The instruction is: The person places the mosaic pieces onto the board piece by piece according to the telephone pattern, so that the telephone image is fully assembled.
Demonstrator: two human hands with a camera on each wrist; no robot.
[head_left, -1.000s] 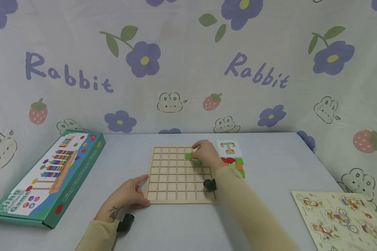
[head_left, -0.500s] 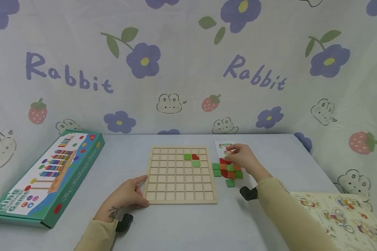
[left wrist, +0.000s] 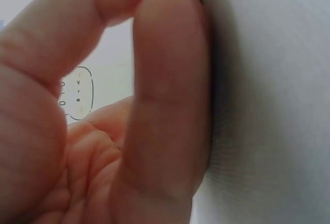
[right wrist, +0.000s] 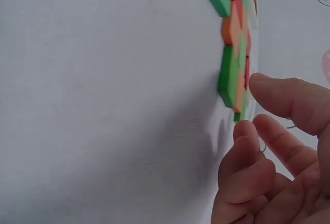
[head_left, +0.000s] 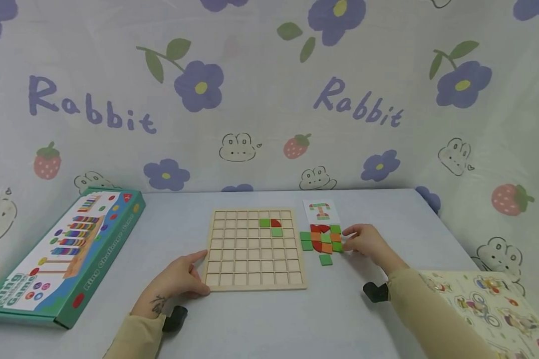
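Note:
A wooden grid board (head_left: 257, 287) lies on the table. In its upper right cells sit a green square tile (head_left: 264, 223), a red tile with a rounded corner (head_left: 275, 223) and a second green tile (head_left: 276, 232). My left hand (head_left: 175, 281) touches the board's left side, index finger and thumb spread along the edge. Right of the board, several green, orange and red tiles (head_left: 326, 238) lie packed together, one green tile (head_left: 325, 260) apart in front. My right hand (head_left: 370, 247) is at the right side of these tiles, thumb and fingers parted with nothing between them.
A picture card (head_left: 310, 219) with a tile pattern lies behind the tiles. On the far left is a green game box (head_left: 103, 267). A cream picture puzzle board (head_left: 467, 286) lies at the front right, partly behind the right sleeve.
My right hand has gone from the board's upper right cells, over the card, to the right side of the tiles. The red tile now shows in its cell. The left hand stays put.

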